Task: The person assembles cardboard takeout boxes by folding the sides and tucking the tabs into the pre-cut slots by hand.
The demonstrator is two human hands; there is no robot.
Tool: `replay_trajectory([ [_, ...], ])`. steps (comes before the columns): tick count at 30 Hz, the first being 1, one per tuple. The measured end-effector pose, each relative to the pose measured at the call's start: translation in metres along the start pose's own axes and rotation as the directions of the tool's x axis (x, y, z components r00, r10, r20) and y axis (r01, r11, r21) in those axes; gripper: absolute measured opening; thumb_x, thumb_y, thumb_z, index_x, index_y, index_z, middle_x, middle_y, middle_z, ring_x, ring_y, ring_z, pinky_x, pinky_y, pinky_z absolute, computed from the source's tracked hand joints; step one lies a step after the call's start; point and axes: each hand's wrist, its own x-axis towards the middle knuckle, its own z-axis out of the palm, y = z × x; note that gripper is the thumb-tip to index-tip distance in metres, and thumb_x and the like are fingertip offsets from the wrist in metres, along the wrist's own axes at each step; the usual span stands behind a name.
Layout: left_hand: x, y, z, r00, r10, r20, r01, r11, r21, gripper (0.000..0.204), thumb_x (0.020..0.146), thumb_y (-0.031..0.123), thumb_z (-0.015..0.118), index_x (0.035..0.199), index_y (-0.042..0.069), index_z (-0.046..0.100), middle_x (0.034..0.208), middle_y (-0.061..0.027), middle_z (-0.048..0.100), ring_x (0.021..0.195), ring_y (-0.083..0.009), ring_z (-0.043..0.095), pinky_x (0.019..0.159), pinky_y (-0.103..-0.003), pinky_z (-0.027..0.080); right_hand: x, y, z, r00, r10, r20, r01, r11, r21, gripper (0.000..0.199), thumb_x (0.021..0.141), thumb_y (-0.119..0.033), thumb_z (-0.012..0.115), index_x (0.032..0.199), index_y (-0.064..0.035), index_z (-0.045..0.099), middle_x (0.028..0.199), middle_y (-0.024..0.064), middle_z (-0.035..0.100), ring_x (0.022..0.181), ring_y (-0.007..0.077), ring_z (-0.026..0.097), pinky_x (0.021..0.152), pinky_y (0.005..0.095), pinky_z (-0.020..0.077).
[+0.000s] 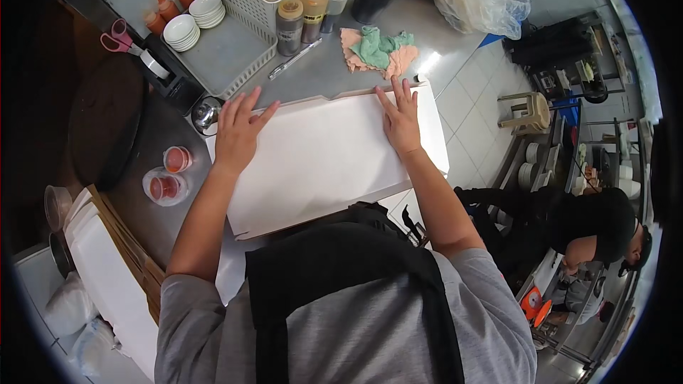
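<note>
A long white cardboard sheet (320, 153), with folded edges like a flat box, lies across the metal counter in front of me. My left hand (238, 131) rests on its far left part, fingers stretched toward the far edge. On the far right part lies my right hand (402, 117), its fingers also spread and pointing away from me. Neither hand grips anything. Just beyond the left hand is a round shiny metal object (206, 114). A crumpled green and peach cloth (379, 51) sits beyond the right hand, and a pen (295, 59) lies between the two.
A white basket (267, 11) holds sauce bottles. Stacked white bowls (181, 32) stand on a tray beside a tape dispenser (167, 75) and scissors (121, 37). Red-filled cups (165, 186) are at left, near cardboard sheets (117, 270). A person in black (590, 224) is at right.
</note>
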Motion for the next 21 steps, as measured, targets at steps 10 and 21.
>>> replay_trajectory([
  [10, -0.004, 0.008, -0.023, 0.998, 0.04, 0.051, -0.025, 0.965, -0.26, 0.034, 0.091, 0.014, 0.064, 0.121, 0.027, 0.072, 0.108, 0.0026, 0.068, 0.1, -0.02, 0.064, 0.09, -0.038, 0.05, 0.014, -0.004, -0.026, 0.977, -0.129, -0.172, 0.134, 0.991, 0.021, 0.023, 0.085, -0.006, 0.069, 0.105, -0.0163, 0.067, 0.108, -0.0022, 0.067, 0.112, 0.019, 0.061, 0.103, 0.0485, 0.0376],
  [21, 0.02, -0.011, -0.118, 0.886, -0.083, 0.456, 0.258, 0.906, -0.337, 0.024, 0.092, 0.024, 0.065, 0.115, 0.018, 0.073, 0.098, -0.0048, 0.074, 0.092, -0.0288, 0.07, 0.081, -0.044, 0.054, 0.047, -0.03, -0.122, 0.923, -0.042, 0.383, 0.053, 0.998, -0.019, 0.017, 0.098, -0.022, 0.064, 0.109, -0.0102, 0.057, 0.092, 0.0075, 0.072, 0.09, 0.0295, 0.068, 0.097, 0.0512, 0.0419],
])
